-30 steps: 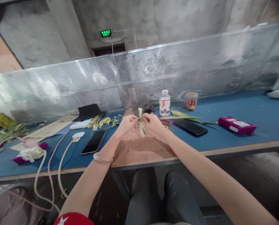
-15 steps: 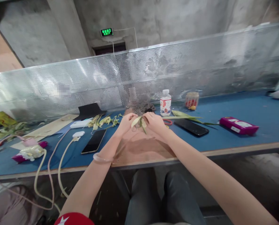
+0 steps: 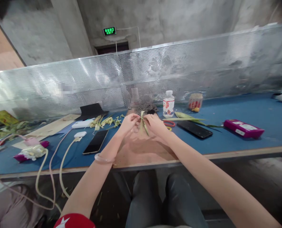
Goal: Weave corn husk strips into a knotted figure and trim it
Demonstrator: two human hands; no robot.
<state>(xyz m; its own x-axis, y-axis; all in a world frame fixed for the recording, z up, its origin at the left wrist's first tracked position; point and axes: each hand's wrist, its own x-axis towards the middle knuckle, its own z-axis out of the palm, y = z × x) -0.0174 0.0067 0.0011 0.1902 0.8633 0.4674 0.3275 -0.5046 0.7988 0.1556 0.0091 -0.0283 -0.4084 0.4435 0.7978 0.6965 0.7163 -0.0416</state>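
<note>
Over a brown board [image 3: 143, 152] at the middle of the bench, my left hand [image 3: 131, 123] and my right hand [image 3: 153, 123] come close together from either side. Between them is a small piece of green and pale leaf [image 3: 145, 127], its tip hanging down toward me. Fingers of both hands are pinched on it near its upper part. A bundle of grey strands [image 3: 145, 107] lies just behind the hands. Beside my right hand are red and yellow scissor handles [image 3: 168, 123], partly hidden by that hand.
Left: a phone [image 3: 95, 142], plucked leaves [image 3: 107, 121], a white charger [image 3: 80, 135] with cables. Right: a bottle [image 3: 168, 104], a jar [image 3: 195, 102], a black phone [image 3: 194, 129], long leaves [image 3: 187, 116], a purple packet [image 3: 243, 128]. A perforated metal screen [image 3: 103, 76] stands behind. A person's leg shows at lower left.
The leaf piece between my hands has changed shape: the broad blades spread to the sides are now narrower, with a pale end standing up. My left fingers have moved slightly. The view has shifted a little.
</note>
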